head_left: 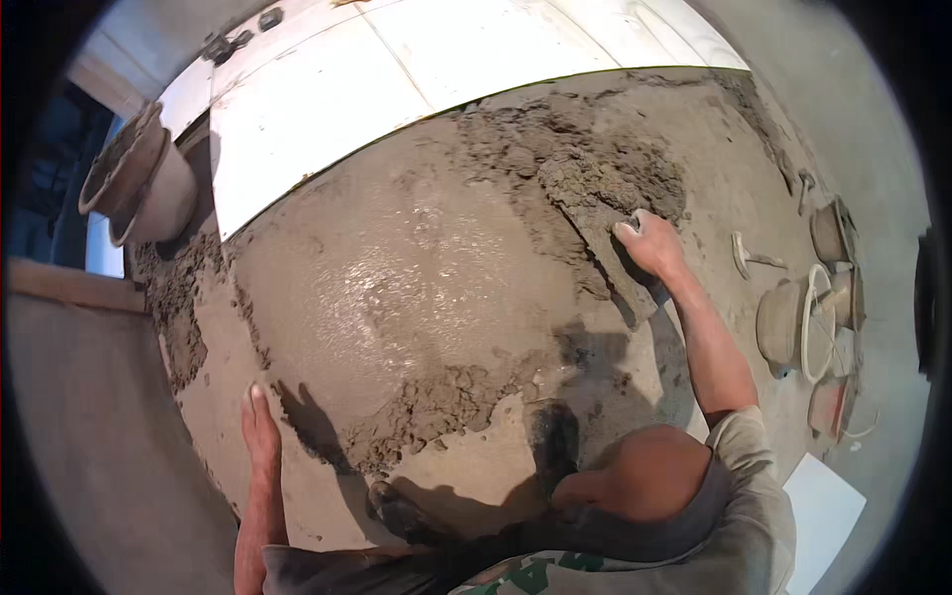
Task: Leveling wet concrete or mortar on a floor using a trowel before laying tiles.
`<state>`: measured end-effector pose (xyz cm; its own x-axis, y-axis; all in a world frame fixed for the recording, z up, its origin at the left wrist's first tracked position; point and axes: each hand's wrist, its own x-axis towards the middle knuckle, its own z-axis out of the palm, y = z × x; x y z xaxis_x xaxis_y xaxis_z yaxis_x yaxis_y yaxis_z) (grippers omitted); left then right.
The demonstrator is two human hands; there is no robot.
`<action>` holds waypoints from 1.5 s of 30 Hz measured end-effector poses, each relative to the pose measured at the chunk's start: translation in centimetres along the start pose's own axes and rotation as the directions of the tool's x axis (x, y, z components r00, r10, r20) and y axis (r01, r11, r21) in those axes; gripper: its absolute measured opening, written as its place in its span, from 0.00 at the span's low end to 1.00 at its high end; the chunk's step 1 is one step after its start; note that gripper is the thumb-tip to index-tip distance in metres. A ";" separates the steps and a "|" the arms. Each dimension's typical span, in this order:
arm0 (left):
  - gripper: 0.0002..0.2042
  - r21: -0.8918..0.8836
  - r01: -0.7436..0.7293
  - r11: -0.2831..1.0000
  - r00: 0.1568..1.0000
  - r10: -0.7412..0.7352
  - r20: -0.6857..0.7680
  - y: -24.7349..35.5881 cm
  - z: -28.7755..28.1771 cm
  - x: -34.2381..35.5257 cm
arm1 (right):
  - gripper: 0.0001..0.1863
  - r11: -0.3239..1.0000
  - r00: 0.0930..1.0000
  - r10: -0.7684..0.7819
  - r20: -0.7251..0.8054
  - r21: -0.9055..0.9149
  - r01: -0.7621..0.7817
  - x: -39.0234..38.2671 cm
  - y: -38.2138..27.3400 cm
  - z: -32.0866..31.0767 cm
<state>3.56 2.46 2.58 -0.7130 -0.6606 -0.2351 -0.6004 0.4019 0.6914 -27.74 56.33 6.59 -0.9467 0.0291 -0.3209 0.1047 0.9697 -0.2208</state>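
Note:
My right hand grips a long, flat mortar-coated tool with a straight edge, lying diagonally under a lumpy pile of mortar. My left hand is at the lower left with its fingers extended and nothing in them, beside the edge of a smoothed wet mortar bed. Loose mortar lies along the bed's near edge, close to my legs. Large white tiles border the bed's far side, along a straight edge.
A pot-like container stands at the left near a wooden beam. At the right are a bucket, other containers, a hammer-like tool and a white tile near the wall.

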 end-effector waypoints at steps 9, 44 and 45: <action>0.30 0.075 -0.055 0.996 0.997 0.058 -0.050 0.6 -0.6 -0.4 | 0.24 0.965 0.978 -0.198 0.068 0.191 0.182 -2.1 -5.8 0.2; 0.30 0.048 0.058 0.997 0.996 -0.055 -0.071 -3.0 -2.0 -1.3 | 0.29 0.821 0.601 -0.570 0.560 0.356 0.447 -18.5 -16.0 15.9; 0.31 0.029 0.114 0.993 0.991 -0.112 -0.070 -3.2 -1.9 -1.3 | 0.29 0.776 0.575 -0.630 0.522 0.383 0.501 -18.7 -16.3 16.5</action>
<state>7.07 0.81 1.97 -0.6144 -0.7440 -0.2627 -0.6879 0.3420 0.6402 -6.75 35.93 0.97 -0.4516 -0.7203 -0.5265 -0.2763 0.6740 -0.6852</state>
